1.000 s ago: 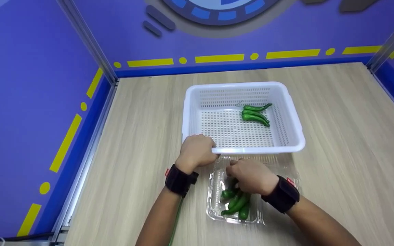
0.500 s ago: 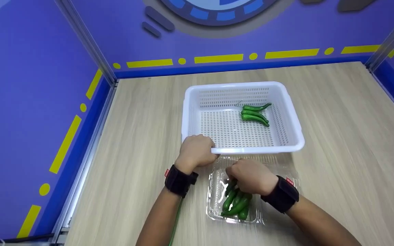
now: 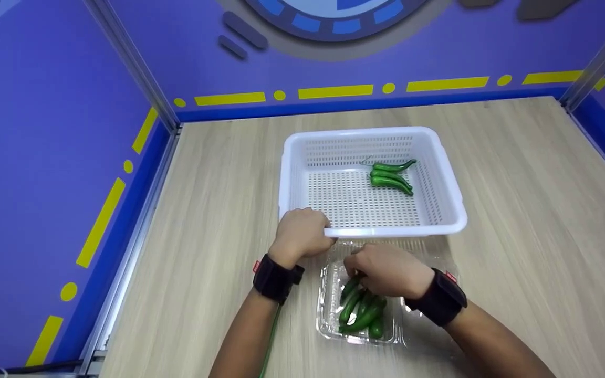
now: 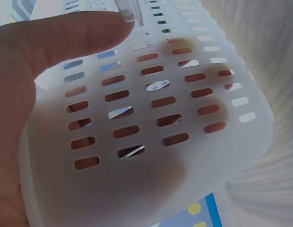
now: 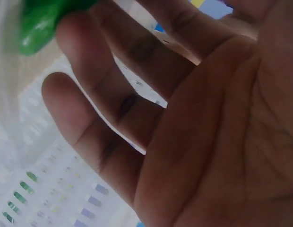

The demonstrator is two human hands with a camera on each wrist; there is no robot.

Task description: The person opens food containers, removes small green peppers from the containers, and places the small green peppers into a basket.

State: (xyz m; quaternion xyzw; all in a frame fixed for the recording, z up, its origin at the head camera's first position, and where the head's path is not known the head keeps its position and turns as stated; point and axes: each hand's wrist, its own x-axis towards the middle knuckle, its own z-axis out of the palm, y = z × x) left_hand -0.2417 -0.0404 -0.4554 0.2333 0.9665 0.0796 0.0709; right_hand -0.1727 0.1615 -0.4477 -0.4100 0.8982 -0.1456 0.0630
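Note:
My left hand [image 3: 302, 231] grips the near left corner of a white slotted plastic basket [image 3: 397, 231]. In the left wrist view its thumb [image 4: 80, 38] lies across the basket wall, and its other fingers show through the slots. A few green peppers [image 3: 390, 181] lie inside, toward the right. In front stands a clear plastic clamshell box [image 3: 322, 317] holding several more green peppers [image 3: 371, 315]. Reaching down over its back part, my right hand [image 3: 389, 270] pinches a green pepper [image 5: 42, 23] at the fingertips, which the hand partly hides from above.
The box's clear lid [image 3: 431, 325] lies folded out to the right on the wooden table [image 3: 523, 220]. Blue-purple panels [image 3: 334, 63] with yellow marks stand behind and at the sides. A green cable [image 3: 270, 341] runs along the left forearm.
The pepper under my right hand's fingers and those beside it have shifted slightly in the box. The right wrist has moved a little to the right; left hand and basket stay put.

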